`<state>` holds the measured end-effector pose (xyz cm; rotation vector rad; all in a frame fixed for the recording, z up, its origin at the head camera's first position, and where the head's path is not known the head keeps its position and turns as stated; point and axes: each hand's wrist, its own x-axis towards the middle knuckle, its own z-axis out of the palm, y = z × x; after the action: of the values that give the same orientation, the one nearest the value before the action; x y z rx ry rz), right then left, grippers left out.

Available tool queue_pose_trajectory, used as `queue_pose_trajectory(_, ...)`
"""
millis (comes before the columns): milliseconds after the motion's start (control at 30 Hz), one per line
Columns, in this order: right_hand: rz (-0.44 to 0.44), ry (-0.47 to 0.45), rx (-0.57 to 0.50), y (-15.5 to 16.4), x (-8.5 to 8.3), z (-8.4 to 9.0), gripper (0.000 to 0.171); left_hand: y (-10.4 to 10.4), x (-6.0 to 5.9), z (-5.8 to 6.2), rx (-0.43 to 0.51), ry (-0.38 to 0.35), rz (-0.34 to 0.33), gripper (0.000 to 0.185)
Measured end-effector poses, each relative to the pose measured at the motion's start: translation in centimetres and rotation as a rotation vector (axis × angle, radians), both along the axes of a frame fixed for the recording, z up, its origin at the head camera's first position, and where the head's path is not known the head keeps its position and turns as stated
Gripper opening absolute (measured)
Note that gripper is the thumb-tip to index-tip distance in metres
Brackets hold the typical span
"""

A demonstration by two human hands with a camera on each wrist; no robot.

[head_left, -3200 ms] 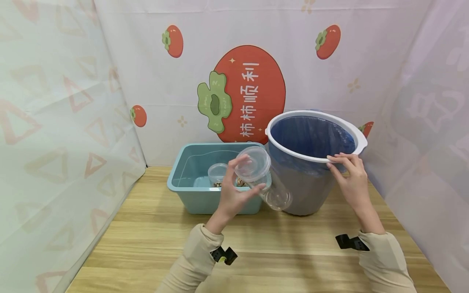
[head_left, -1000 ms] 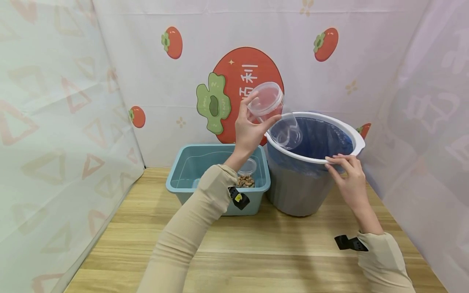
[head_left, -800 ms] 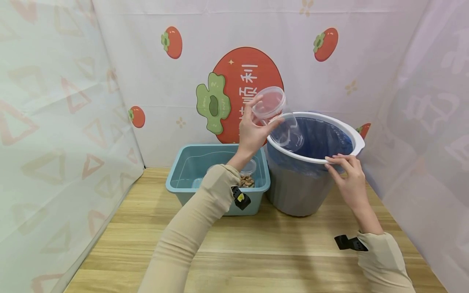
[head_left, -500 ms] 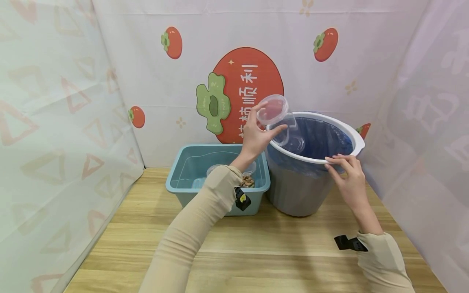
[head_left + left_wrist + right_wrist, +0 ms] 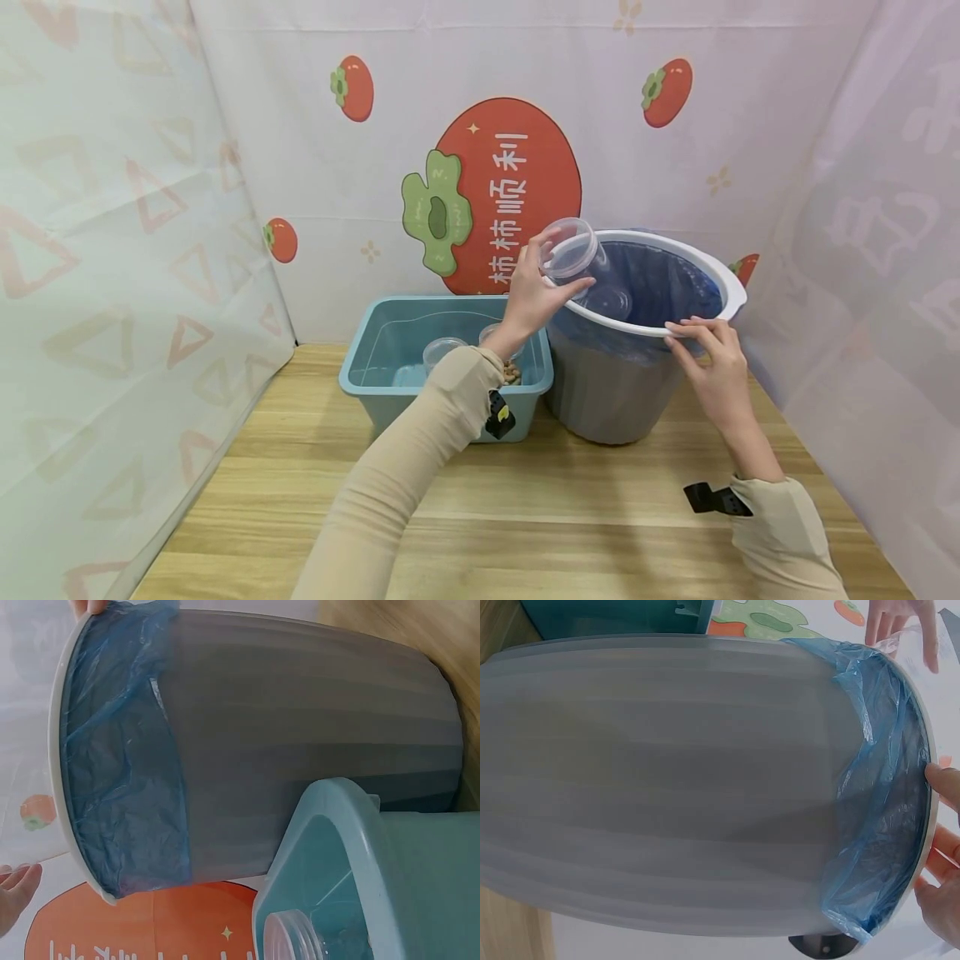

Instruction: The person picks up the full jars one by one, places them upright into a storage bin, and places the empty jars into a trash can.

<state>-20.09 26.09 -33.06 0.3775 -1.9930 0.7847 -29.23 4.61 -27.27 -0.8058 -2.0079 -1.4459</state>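
My left hand (image 5: pixel 534 293) holds a clear plastic jar (image 5: pixel 576 252) by its wide top end. The jar tilts, with its lower end inside the mouth of a grey trash bin (image 5: pixel 611 396), and nothing shows inside it. A blue bag (image 5: pixel 667 279) lines the bin and folds over below its white rim (image 5: pixel 626 323). At the front of that rim, my right hand (image 5: pixel 716 367) pinches the edge between thumb and fingers. The right wrist view shows the right-hand fingers (image 5: pixel 945 847) at the rim, with the left hand (image 5: pixel 901 626) beyond it.
A teal basin (image 5: pixel 375 387) stands left of the bin, close against it. Inside are a lidded clear jar (image 5: pixel 444 350) and another jar holding nuts (image 5: pixel 512 372), partly hidden by my left arm. Printed cloth (image 5: pixel 360 183) hangs behind the wooden table (image 5: pixel 525 533).
My left hand lifted the clear jar from over the basin's right side, moved it up and right, then lowered it into the bin's mouth. The right hand stays on the rim.
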Motion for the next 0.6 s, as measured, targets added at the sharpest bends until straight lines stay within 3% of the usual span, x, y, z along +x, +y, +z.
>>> queue_pose_trajectory(600,-0.001,0.006,0.005,0.0,0.0,0.0,0.029,1.1,0.2,-1.7,-0.156,-0.02,0.042,0.07)
